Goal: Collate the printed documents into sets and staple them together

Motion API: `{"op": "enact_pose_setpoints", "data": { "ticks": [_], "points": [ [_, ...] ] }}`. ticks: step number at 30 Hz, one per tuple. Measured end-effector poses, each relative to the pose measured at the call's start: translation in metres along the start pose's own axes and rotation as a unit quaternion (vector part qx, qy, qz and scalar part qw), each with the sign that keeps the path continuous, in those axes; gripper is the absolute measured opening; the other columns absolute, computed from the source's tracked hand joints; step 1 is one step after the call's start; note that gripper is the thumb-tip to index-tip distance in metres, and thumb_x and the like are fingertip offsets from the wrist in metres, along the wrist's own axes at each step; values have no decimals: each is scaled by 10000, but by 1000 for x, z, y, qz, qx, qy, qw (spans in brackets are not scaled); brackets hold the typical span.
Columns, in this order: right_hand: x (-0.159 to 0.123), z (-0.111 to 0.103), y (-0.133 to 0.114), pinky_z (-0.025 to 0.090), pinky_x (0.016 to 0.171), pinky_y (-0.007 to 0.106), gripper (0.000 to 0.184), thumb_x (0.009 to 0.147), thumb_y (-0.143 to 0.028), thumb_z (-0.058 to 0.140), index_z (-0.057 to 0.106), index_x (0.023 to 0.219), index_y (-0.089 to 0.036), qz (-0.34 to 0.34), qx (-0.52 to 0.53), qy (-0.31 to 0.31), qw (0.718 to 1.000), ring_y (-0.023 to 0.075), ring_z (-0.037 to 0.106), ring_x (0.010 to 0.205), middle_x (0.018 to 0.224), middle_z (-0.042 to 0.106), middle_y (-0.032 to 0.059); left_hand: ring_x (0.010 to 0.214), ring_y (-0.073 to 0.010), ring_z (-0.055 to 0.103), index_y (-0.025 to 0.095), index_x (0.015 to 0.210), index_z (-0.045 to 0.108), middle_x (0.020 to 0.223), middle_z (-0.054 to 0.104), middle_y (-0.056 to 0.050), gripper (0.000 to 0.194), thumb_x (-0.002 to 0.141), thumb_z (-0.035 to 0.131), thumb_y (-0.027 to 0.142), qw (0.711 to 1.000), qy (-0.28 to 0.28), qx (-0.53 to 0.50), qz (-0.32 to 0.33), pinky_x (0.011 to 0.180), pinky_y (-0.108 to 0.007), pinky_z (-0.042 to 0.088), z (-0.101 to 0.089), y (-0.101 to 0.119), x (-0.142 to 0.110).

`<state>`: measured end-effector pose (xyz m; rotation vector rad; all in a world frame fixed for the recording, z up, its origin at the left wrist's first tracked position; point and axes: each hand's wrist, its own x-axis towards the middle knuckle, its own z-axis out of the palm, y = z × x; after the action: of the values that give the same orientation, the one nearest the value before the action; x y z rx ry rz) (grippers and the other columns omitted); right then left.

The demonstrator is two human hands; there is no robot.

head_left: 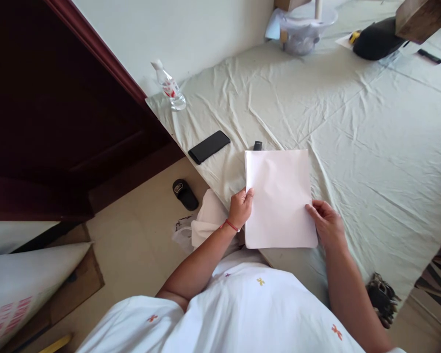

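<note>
2 grips are closed: the left hand (241,208) and right hand (328,223) pinch the paper (279,198) at opposite edges, probably to hold it flat.

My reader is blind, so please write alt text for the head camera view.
A person's left hand and right hand hold white paper by its side edges, at the edge of a cloth-covered table. Beyond, to the left, a black phone lies and a clear bottle stands near the wall.
</note>
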<state>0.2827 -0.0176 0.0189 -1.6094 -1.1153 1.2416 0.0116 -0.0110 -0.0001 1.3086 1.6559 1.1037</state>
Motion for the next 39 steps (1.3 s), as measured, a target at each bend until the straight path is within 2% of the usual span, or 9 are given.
{"op": "enact_pose_setpoints", "data": {
  "ticks": [4,8,10,15,20,26,31,34,39],
  "points": [
    [-12,-8,13,416,551,255,436,706,-597,862,695,852,-222,-4,-7,18,1000,130,518,609,740,656,-9,602,-118,332,191,681,443,581,339,36,438,1003,458,487,1000,-14,4,0,624,-285,250,2,-1,2],
    [-12,-6,14,373,552,263,411,763,-604,810,707,856,-217,-17,-56,19,998,131,484,603,714,644,-9,631,-122,358,189,705,473,611,376,29,435,958,482,542,997,-35,-48,-40,622,-265,289,-5,-1,4],
    [-10,-5,11,363,558,271,403,783,-607,781,708,848,-216,-29,-91,27,995,136,471,601,703,643,-6,610,-116,338,192,675,451,598,356,32,447,930,510,554,997,-40,-26,-54,596,-262,269,-13,0,4],
    [-7,-4,5,386,595,295,407,796,-618,736,714,833,-213,-40,-144,23,988,157,518,621,726,676,13,562,-108,334,192,626,448,560,364,30,432,897,511,523,993,-88,53,-51,563,-258,236,-32,1,3],
    [-7,-4,4,425,640,313,394,868,-599,665,757,894,-217,-57,-207,52,975,176,562,652,749,702,22,507,-109,396,199,588,454,515,409,21,429,855,524,528,993,-72,55,-76,527,-256,242,-28,-4,2],
    [-5,7,12,509,763,353,290,908,-500,640,737,916,-227,-165,-242,127,948,198,642,724,829,736,39,451,-104,448,185,664,563,519,510,24,449,778,642,613,989,-51,-70,-122,487,-245,278,-22,-7,-2],
    [0,12,6,531,753,364,290,936,-476,604,687,841,-215,-260,-291,164,906,225,623,871,972,707,92,463,-109,486,179,701,581,505,563,19,453,830,639,609,992,-53,-50,-99,523,-241,335,-24,-4,-6],
    [0,10,-12,515,699,347,297,935,-491,584,652,858,-212,-217,-284,126,925,201,618,778,903,696,75,474,-106,482,179,694,580,493,573,16,411,899,576,536,995,-68,-19,-69,556,-237,361,-28,-2,-7],
    [-8,13,-56,384,552,274,324,907,-524,622,605,805,-217,-113,-236,-40,964,137,506,600,673,586,-9,475,-103,464,172,684,593,490,574,18,367,936,535,432,994,-79,-11,-78,553,-231,354,-29,-1,-6]
  ]
}}
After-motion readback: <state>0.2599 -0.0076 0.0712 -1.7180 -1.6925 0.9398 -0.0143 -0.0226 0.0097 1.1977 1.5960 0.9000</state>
